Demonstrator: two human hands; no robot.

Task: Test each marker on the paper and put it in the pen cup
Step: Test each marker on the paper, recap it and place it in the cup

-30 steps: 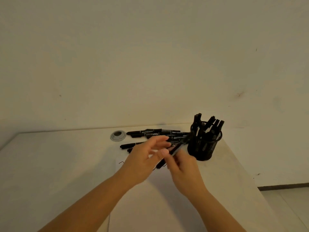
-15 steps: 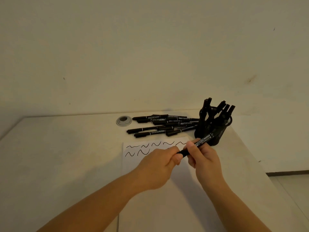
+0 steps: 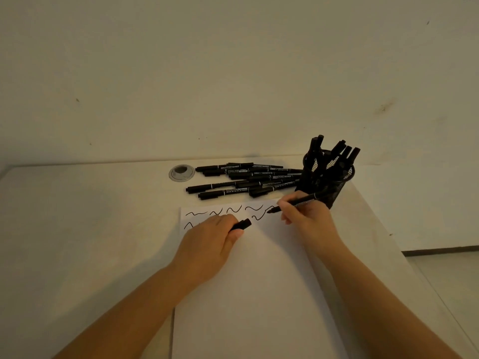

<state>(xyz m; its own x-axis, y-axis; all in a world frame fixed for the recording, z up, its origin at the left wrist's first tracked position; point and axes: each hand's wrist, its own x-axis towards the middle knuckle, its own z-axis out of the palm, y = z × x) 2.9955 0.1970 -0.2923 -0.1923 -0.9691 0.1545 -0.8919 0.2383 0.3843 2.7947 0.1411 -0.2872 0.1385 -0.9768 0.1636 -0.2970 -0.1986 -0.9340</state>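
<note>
— What are the hands doing?
— The right hand (image 3: 308, 218) pinches an uncapped marker (image 3: 298, 203), tip on the paper (image 3: 259, 281); the left hand (image 3: 207, 244) grips its cap (image 3: 242, 224) (resting on the sheet).
— What's nearby?
— Loose markers (image 3: 246, 181) lie behind the paper, a metal grommet (image 3: 182, 172) beside them; the mesh pen cup (image 3: 326, 180) stands right of them on the desk (image 3: 77, 229).

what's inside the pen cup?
Several black markers stand in the pen cup, tops sticking out above the rim. Their lower ends are hidden behind the dark mesh.
</note>
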